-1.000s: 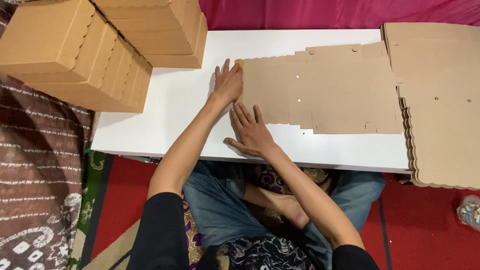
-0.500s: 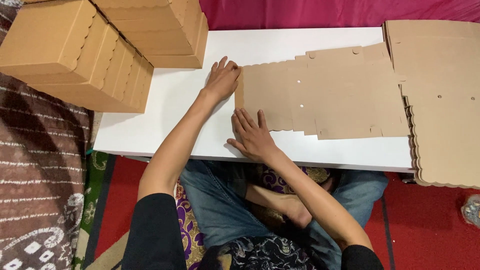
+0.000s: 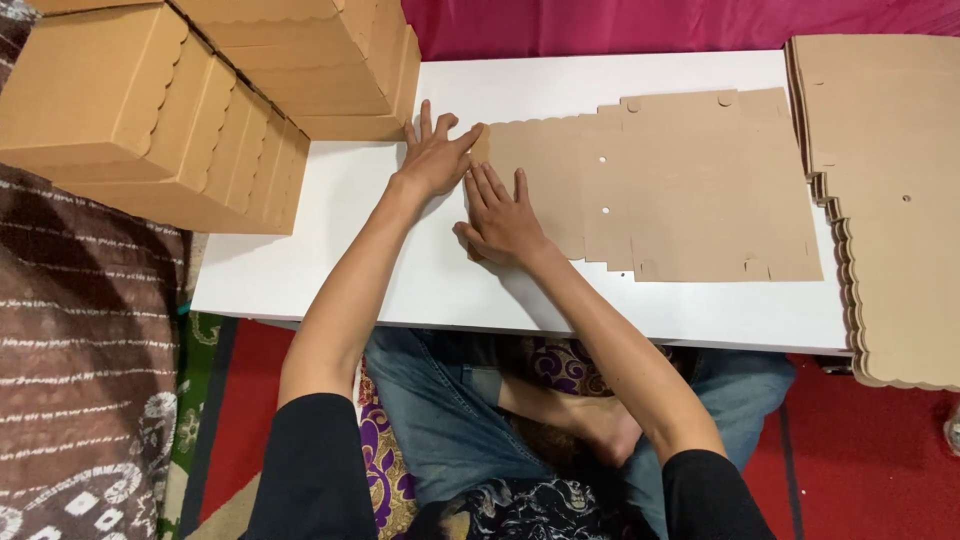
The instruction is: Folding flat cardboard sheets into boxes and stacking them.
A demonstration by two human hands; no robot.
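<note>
Two bare hands press on the left end of a flat die-cut cardboard box blank (image 3: 660, 185) lying on the white surface (image 3: 400, 270). The left hand (image 3: 432, 155) sits at the blank's far-left corner, fingers fanned wide and flat, their tips pointing toward 12 o'clock, with the thumb side touching the scalloped flap edge. The right hand (image 3: 500, 220) lies palm-down on the flap itself, just beside the left hand at about its 4 o'clock, fingers loosely spread and flat, gripping nothing.

From both hands the blank stretches away toward 3 o'clock; its long axis runs left to right across the surface, and the right hand rests further onto the card than the left. A stack of more flat blanks (image 3: 890, 200) overhangs the surface's right end at 3 o'clock, touching or just beside the working blank. Folded scallop-edged cardboard boxes (image 3: 190, 90) are piled at 10 o'clock, well apart from the hands.
</note>
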